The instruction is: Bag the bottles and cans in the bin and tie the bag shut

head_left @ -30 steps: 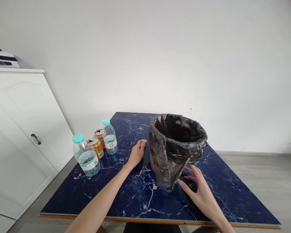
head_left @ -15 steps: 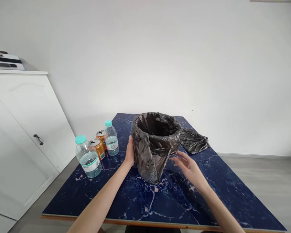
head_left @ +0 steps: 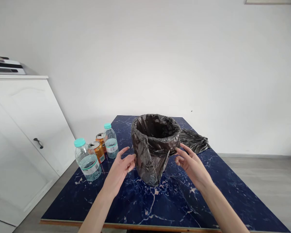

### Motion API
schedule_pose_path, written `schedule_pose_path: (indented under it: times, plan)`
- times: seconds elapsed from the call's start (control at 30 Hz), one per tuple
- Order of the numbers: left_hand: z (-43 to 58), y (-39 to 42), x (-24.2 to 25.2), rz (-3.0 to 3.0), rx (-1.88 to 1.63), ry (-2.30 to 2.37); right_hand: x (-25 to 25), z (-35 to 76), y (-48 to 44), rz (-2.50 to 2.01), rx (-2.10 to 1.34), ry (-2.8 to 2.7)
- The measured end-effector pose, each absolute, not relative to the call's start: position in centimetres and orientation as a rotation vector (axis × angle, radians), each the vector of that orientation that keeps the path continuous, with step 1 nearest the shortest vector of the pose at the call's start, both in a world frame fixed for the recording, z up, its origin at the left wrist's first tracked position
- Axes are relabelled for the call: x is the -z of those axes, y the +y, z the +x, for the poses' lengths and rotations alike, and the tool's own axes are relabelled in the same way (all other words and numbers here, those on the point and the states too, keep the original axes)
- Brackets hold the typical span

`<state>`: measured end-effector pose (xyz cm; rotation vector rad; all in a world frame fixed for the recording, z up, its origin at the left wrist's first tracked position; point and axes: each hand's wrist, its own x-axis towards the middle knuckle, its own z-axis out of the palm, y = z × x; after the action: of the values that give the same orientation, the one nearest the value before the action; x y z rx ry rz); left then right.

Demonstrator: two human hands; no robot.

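A trash bin lined with a black plastic bag [head_left: 149, 161] stands upright on the table, the bag folded over its rim and hanging loosely down the outside. My left hand [head_left: 120, 168] is at the bin's left side, fingers apart and partly curled, its fingertips close to the plastic; whether they touch it I cannot tell. On the other side my right hand [head_left: 190, 165] has spread fingers, with the fingertips at the bag's folded edge. Neither hand grips anything. Another piece of crumpled black plastic bag [head_left: 195, 140] lies behind the bin to the right.
Two water bottles with turquoise caps, a nearer bottle [head_left: 88, 161] and a farther bottle [head_left: 111, 142], stand at the left with two orange cans [head_left: 98, 152] between them. The dark blue marbled table [head_left: 140, 213] reaches the wall. A white cabinet [head_left: 26, 139] is at left.
My left hand has come off the bin's side and drawn back toward me, palm turned. My right hand has shifted slightly, still near the bag's edge. The bin has stayed in place.
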<state>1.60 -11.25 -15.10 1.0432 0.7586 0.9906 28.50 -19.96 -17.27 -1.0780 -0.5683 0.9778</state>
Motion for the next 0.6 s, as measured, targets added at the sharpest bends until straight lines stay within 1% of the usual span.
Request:
schedule_pose_path:
  times: [0.27,0.33,0.43,0.47,0.6]
  plan:
    - [1.5,-9.4,16.7,1.334,-1.263,1.008,19.3,30.2,-19.9,-1.203,-0.813,-0.656]
    - [1.6,-9.7,16.6,1.330,-1.127,0.998,19.5,30.1,-20.0,-1.220,-0.792,-0.669]
    - [2.2,-10.9,15.6,1.256,-0.680,0.818,19.7,30.0,-20.0,-1.229,-0.802,-0.689]
    - [2.4,-11.4,15.3,1.233,-0.593,0.749,19.8,29.9,-20.0,-1.224,-0.803,-0.695]
    - [3.0,-12.5,14.7,1.259,-0.584,0.638,19.8,30.0,-19.9,-1.195,-0.785,-0.697]
